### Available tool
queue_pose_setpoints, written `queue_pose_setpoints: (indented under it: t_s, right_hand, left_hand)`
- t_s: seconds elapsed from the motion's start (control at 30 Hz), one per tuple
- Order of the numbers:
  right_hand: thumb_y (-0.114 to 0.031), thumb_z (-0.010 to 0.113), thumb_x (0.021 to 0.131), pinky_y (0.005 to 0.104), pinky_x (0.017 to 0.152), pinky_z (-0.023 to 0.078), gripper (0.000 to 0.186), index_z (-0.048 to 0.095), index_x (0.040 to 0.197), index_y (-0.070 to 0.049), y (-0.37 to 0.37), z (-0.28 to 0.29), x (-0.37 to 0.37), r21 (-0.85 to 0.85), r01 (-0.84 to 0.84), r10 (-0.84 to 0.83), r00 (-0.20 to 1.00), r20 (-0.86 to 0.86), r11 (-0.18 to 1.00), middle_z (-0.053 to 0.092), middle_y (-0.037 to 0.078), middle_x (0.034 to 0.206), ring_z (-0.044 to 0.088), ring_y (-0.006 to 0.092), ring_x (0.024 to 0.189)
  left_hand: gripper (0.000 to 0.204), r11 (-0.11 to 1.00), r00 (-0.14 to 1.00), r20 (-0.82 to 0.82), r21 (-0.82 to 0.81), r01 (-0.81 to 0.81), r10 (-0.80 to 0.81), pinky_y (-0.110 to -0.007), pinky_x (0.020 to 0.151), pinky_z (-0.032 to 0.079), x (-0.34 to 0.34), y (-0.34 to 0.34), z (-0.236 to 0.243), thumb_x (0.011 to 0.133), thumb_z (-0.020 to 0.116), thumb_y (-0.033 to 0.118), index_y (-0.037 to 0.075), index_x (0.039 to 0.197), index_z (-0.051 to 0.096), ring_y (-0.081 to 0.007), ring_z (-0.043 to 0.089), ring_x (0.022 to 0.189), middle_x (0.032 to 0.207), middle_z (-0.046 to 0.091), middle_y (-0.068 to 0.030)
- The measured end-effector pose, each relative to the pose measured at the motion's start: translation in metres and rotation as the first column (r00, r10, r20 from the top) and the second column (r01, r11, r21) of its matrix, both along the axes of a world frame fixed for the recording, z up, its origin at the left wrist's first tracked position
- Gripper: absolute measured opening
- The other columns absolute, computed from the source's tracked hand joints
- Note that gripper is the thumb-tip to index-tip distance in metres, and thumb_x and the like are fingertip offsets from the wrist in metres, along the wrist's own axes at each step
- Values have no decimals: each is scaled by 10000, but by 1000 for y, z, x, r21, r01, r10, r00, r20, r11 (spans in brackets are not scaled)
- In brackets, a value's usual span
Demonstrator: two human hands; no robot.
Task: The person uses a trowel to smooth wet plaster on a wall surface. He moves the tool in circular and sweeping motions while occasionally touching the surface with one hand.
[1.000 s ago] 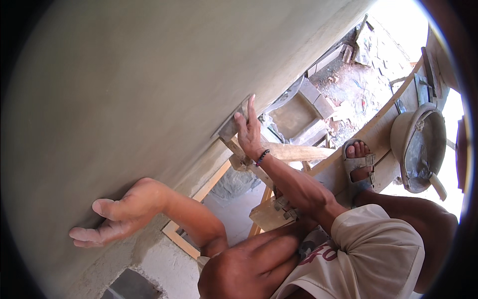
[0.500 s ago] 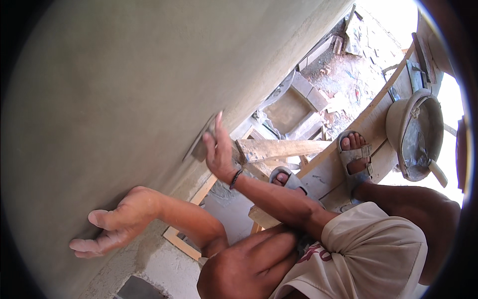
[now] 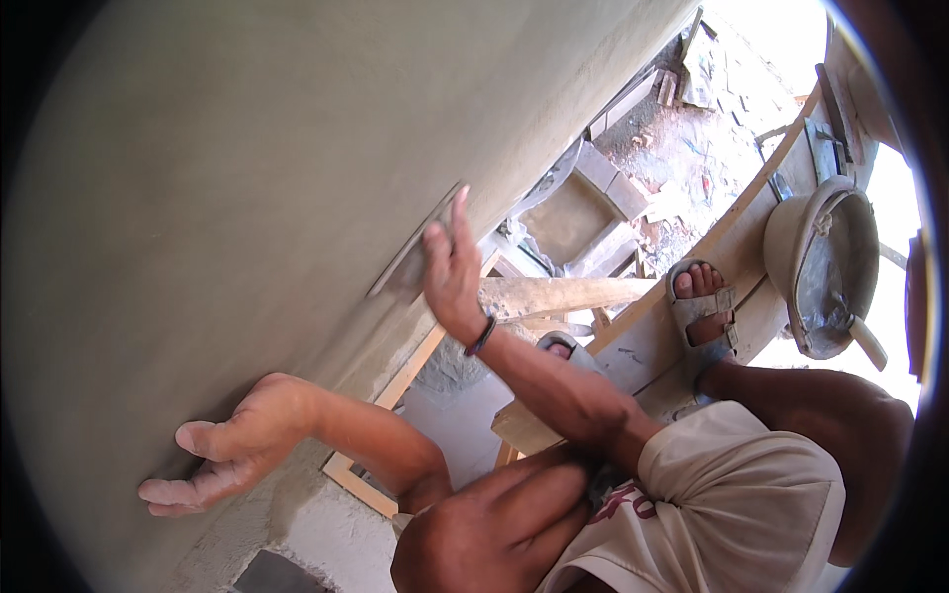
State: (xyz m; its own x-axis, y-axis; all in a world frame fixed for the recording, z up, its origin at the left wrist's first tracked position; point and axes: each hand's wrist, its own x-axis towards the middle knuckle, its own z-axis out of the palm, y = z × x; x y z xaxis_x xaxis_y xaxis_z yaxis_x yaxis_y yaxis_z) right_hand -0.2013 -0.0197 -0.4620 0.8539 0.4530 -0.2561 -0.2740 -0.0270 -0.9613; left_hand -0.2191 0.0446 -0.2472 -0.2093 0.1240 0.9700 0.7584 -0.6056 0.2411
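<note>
A grey plastered wall fills the left side. My right hand, with a dark band at its wrist, holds a plastering trowel against the smooth plaster. The trowel's thin blade shows edge-on and its handle is hidden by the hand; one finger stretches up along it. Lower down, my left hand leans on the wall with its fingers and thumb apart, holding nothing.
My sandalled feet rest on wooden planks at the right. A mortar-smeared bucket stands there, a handle sticking out over its rim. Below are a wooden frame, a timber beam and a rubble-strewn floor.
My right hand and the trowel have slid up and to the right along the wall. My left hand stays in the same spot.
</note>
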Motion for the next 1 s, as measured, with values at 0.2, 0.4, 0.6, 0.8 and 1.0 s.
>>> queue_pose_setpoints:
  t_s: [0.2, 0.4, 0.6, 0.8, 1.0]
  right_hand:
    - [-188, 462, 1006, 323, 882, 475, 590, 256, 1496, 67, 3, -94, 24, 32, 189, -126, 763, -634, 981, 563, 170, 1129, 551, 205, 1006]
    - [-226, 503, 1001, 290, 577, 433, 609, 288, 1486, 71, 3, 11, 58, 61, 76, -82, 992, 99, 995, 536, 43, 747, 467, 128, 649]
    - [-219, 576, 958, 230, 500, 395, 527, 461, 1433, -21, -6, 75, 187, 223, 177, -256, 878, 403, 959, 626, 30, 752, 475, 64, 580]
    - [-35, 604, 834, 419, 832, 448, 665, 381, 1455, 46, -8, 93, 71, 171, -114, -51, 673, 738, 979, 571, 246, 1131, 533, 306, 912]
    - [-89, 588, 913, 466, 831, 425, 665, 280, 1493, 19, -22, -40, -16, -32, -303, 277, 815, 509, 952, 489, 270, 1074, 493, 392, 931]
  left_hand:
    - [694, 999, 997, -67, -21, 31, -33, -510, 1149, 191, 16, -4, -2, 884, 555, 362, -59, 1416, 410, -349, 92, 1476, 1533, 153, -293]
    - [728, 997, 985, -154, -5, -73, 72, -492, 1131, 235, -17, -1, 2, 828, 578, 311, -72, 1419, 392, -369, 110, 1465, 1494, 171, -307]
    - [716, 1000, 972, -236, -30, -1, -7, -531, 1133, 178, -18, -2, -1, 837, 570, 286, -82, 1419, 378, -378, 68, 1470, 1480, 197, -301]
    - [701, 1000, 969, -249, -25, -17, 10, -565, 1134, 153, -29, 0, -2, 847, 564, 270, -75, 1426, 370, -400, 36, 1469, 1475, 202, -306]
    - [707, 998, 961, -278, -65, -25, 6, -588, 1142, 131, -22, -5, 0, 911, 562, 330, -63, 1451, 330, -406, 11, 1470, 1522, 119, -300]
